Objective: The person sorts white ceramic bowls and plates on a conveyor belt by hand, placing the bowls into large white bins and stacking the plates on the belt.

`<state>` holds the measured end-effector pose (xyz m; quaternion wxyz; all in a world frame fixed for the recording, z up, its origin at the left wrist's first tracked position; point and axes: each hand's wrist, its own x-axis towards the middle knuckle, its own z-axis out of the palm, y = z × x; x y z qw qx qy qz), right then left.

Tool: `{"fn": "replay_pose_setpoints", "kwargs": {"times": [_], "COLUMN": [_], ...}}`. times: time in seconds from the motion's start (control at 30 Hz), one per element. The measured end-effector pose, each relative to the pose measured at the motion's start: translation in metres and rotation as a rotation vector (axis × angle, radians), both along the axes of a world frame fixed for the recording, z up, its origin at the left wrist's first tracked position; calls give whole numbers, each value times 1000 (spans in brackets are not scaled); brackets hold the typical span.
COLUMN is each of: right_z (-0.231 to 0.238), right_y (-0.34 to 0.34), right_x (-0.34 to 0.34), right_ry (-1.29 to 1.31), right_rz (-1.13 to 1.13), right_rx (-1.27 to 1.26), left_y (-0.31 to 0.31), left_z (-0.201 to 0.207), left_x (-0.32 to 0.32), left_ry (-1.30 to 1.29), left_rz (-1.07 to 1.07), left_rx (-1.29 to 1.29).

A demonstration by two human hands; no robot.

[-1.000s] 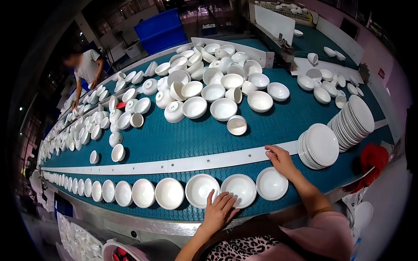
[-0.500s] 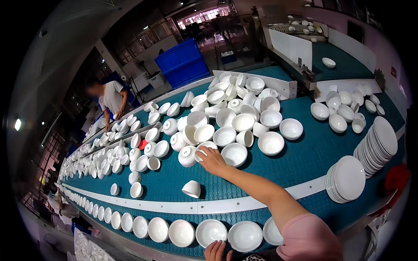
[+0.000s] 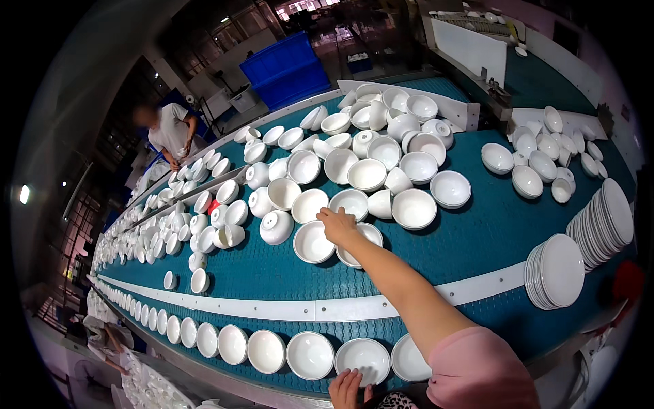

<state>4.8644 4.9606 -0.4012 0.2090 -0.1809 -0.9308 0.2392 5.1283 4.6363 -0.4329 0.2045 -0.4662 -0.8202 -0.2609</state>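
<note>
Right grip [image 3: 338, 225] curls at the rim of a white bowl [image 3: 311, 244] to its left; cannot tell whether it holds. Left grip [image 3: 347, 390] touches a row bowl [image 3: 363, 360], closure unclear. Risk: sideways drag could chip neighbouring bowls [image 3: 350, 198] crowding the right grip.

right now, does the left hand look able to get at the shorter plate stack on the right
Probably not: the left hand is at the near rim of a front-row bowl, and the right arm stretches across between it and the shorter plate stack.
</note>
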Motion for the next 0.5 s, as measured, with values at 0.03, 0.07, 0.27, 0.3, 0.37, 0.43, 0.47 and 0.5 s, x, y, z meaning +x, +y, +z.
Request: {"fn": "replay_pose_setpoints", "kwargs": {"times": [0.03,0.07,0.27,0.3,0.37,0.43,0.47,0.5], "right_z": [-6,-10,-22,-22,-19,-23,-28,-34], "right_y": [0,2,17,22,34,48,53,62], "right_x": [20,40,171,193,237,282,302,325], "right_ry": [2,6,-88,-79,-104,-94,-83,-46], "right_rz": [39,75,138,132,127,49,15,-4], "right_rx": [-25,-51,-110,-102,-88,-46,-18,-2], "left_y": [3,6,44,49,66,86,92,99], "left_z": [-1,-4,15,18,26,31,26,21], "left_x": [5,7,35,40,53,68,75,79], "left_ry": [-45,-90,-105,-78,-96,-137,-179,-170], "left_rz": [2,2,-158,-196,-262,-351,-281,-246], "left_rx": [-10,-21,-49,-86,-138,-300,-289,-257]}}
